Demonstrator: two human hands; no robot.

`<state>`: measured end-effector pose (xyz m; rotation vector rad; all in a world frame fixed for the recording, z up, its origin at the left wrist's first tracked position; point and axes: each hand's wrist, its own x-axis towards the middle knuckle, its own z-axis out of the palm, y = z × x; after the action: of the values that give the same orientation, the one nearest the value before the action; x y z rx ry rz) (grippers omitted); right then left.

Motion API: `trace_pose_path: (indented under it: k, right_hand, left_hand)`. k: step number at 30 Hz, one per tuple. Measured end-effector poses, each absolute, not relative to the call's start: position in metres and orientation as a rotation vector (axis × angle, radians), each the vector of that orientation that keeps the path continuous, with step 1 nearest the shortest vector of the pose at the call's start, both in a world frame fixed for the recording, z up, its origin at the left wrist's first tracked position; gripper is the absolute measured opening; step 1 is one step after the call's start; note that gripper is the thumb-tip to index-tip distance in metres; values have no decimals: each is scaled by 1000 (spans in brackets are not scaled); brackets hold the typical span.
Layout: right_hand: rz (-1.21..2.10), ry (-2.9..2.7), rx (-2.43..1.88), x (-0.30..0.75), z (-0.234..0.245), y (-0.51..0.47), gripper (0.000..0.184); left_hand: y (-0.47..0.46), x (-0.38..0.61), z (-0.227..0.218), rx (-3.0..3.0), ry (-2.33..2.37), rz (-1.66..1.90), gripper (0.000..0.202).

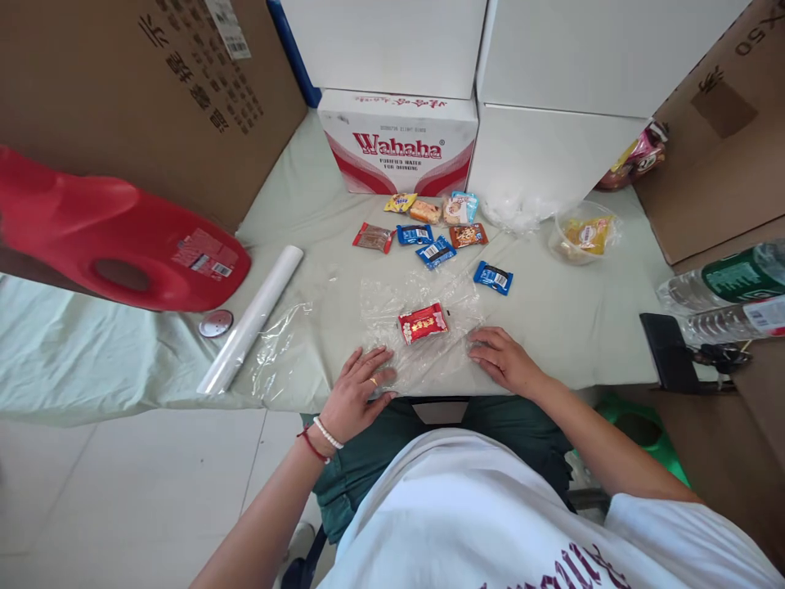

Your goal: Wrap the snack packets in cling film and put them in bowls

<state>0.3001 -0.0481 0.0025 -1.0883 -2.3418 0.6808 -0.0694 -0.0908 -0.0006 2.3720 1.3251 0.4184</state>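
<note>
A small red wrapped snack [423, 324] lies on a crinkled sheet of clear plastic film [450, 360] in front of me. My left hand [359, 388] rests at the film's left edge, fingers stretched forward and thumb apart. At the right edge, my right hand [506, 360] touches the film with its fingers extended and slightly bent. Both hands are apart from the red snack. Beyond it are several wrapped snacks, among them a blue packet [493, 278], a brown packet [468, 236] and a reddish packet [374, 237].
A roll of clear film [251, 323] lies left, beside a red jug [123, 237] and a round lid [216, 323]. A Wahaha carton [401, 143] stands behind. To the right are a plastic bowl [561, 245] holding a yellow packet, bottles [736, 278] and a black phone-like object [668, 352].
</note>
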Motion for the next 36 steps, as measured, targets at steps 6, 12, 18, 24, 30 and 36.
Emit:
trace_pose_path:
  k: [6,12,18,24,30,36]
  right_hand:
    - [900,-2384,-999,292,47,3,31]
    - [911,-2450,-1410,278,60,72,30]
    - [287,-2485,-1432,239,76,63,36]
    - [753,-2616,-1230,194,52,52,33]
    - [891,-2476,-1162,193,32,64,29]
    - [788,-2681,-1166,198,53,94,30]
  left_hand:
    - [-53,-79,14,2046,1396,598,38]
    - [7,-75,23,2047,1708,509,38]
    - [24,-65,9,1992,1781,485,36]
    - [-4,-68,24,1713,2273,1137,30]
    - [-59,-13,42,2368,1901,1232,23]
    - [-34,21,20,2376,1787,550,47]
